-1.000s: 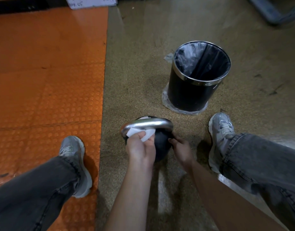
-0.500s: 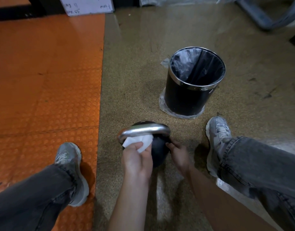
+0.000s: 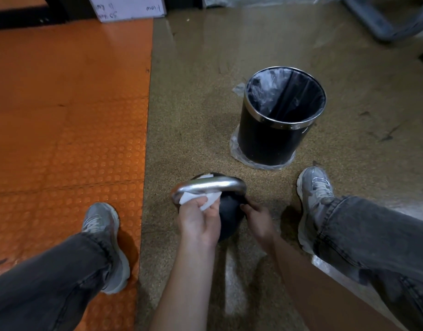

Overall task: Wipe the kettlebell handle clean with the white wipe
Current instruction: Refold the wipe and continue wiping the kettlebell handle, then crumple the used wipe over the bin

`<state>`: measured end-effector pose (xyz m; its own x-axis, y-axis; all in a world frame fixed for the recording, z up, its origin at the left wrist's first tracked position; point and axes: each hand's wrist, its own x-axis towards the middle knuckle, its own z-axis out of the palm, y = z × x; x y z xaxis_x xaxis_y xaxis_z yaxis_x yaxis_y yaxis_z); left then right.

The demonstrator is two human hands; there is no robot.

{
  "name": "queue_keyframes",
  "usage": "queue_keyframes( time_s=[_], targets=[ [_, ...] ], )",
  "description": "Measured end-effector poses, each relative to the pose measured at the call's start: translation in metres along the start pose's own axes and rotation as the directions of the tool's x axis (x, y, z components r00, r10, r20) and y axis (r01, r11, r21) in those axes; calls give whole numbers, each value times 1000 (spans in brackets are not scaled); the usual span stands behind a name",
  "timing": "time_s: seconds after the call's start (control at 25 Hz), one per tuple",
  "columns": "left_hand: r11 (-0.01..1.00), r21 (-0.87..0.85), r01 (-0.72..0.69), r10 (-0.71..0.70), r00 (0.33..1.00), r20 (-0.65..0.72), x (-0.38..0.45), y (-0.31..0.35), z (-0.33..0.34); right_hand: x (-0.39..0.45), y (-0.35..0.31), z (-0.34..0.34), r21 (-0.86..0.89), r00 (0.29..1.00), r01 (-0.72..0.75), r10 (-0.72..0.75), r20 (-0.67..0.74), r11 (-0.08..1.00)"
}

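A black kettlebell (image 3: 229, 211) with a shiny metal handle (image 3: 210, 185) stands on the speckled floor between my feet. My left hand (image 3: 198, 218) pinches a crumpled white wipe (image 3: 200, 199) and holds it against the underside of the handle's left part. My right hand (image 3: 258, 218) grips the right side of the kettlebell's body, just below the handle's right end, with fingers curled on it.
A black bin (image 3: 277, 139) with a metal rim and a plastic liner stands just beyond the kettlebell, to the right. Orange studded matting (image 3: 69, 115) covers the floor on the left. My two shoes (image 3: 105, 244) (image 3: 313, 199) flank the kettlebell.
The wipe and my left hand have shifted slightly along the left part of the handle. My right hand stays on the kettlebell. The camera has tilted a little.
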<state>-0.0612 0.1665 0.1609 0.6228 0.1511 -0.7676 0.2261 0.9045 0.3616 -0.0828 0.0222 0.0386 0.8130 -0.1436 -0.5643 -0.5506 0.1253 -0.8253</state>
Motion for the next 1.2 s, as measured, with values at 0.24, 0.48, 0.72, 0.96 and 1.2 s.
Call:
queue_keyframes(
  time_s=[0.24, 0.48, 0.72, 0.96, 1.2],
  targets=[
    [987, 159, -1, -23, 988, 153, -22, 15, -21, -2, -7, 1, -39, 999, -36, 36, -10, 999],
    [929, 369, 39, -163, 936, 311, -33, 46, -14, -4, -36, -7, -179, 995, -95, 96, -5, 979],
    [916, 401, 16, -188, 899, 395, -41, 68, -1, -24, -77, -23, -251, 994, -98, 84, -63, 963],
    [810, 575, -117, -200, 866, 458, -71, 83, 44, -81, -184, -18, -64, 987, 160, -159, 21, 985],
    [598, 678, -428, -145, 774, 617, -131, 97, 103, -145, -275, 12, 15, 875, 387, -373, 309, 922]
  ],
)
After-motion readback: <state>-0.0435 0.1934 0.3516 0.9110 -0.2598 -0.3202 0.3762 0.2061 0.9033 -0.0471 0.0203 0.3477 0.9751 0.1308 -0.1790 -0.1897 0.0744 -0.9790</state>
